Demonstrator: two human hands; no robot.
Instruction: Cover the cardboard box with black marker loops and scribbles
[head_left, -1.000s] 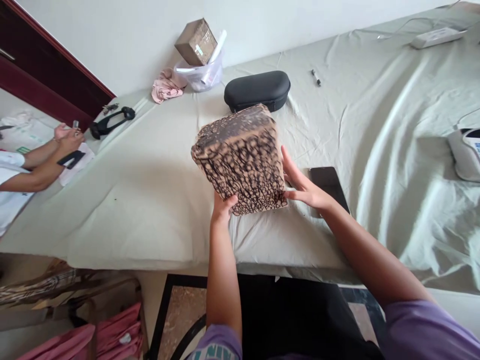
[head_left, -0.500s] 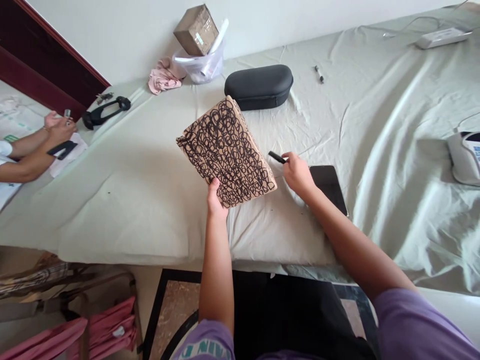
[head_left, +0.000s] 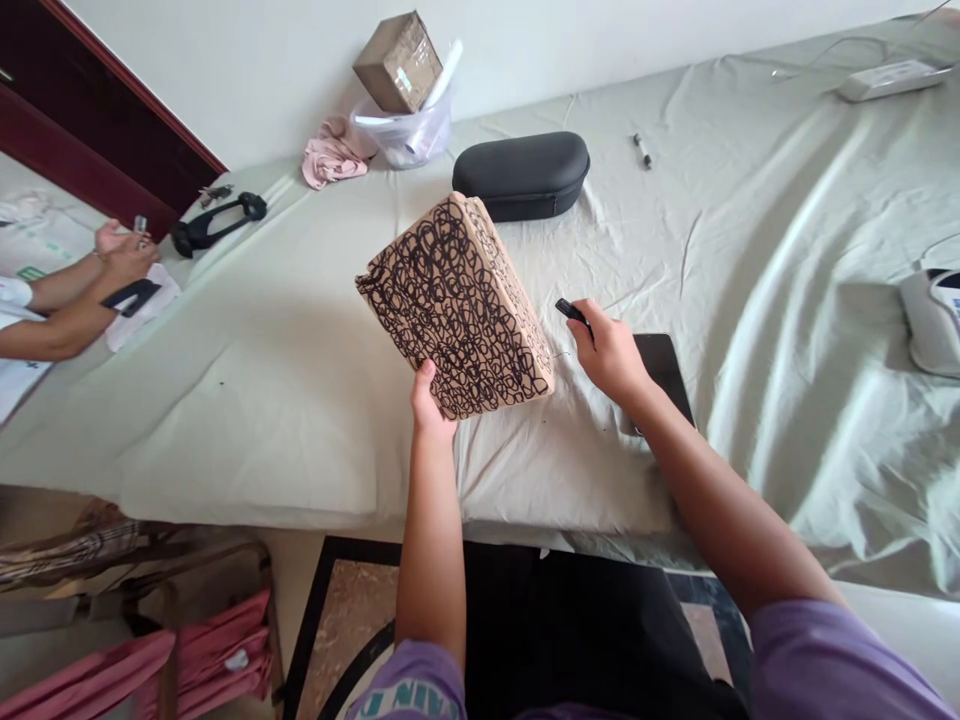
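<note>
My left hand [head_left: 431, 400] grips the lower left edge of a flat cardboard box [head_left: 457, 310], thumb on top, the other fingers hidden below. Black looping scribbles cover the box's top, and its right side also carries marks. The box is tilted, its far corner in front of a black zip case [head_left: 521, 172]. To the right of the box, apart from it, my right hand [head_left: 606, 345] is closed around a black marker [head_left: 573, 311], whose end points up and left. A dark phone or tablet [head_left: 666, 375] lies partly hidden under my right wrist.
A pale green cloth [head_left: 262, 420] covers the table. Farther back are a small pen [head_left: 642, 151], a clear tub [head_left: 405, 135] bearing a brown box [head_left: 399, 62], and a pink cloth [head_left: 337, 153]. At left, another person's hands [head_left: 126, 250] hold a small object near a black strap-like item [head_left: 217, 224].
My right hand has drawn slightly right with the marker, away from the box. The box has tilted in my left hand, so more of its right side shows.
</note>
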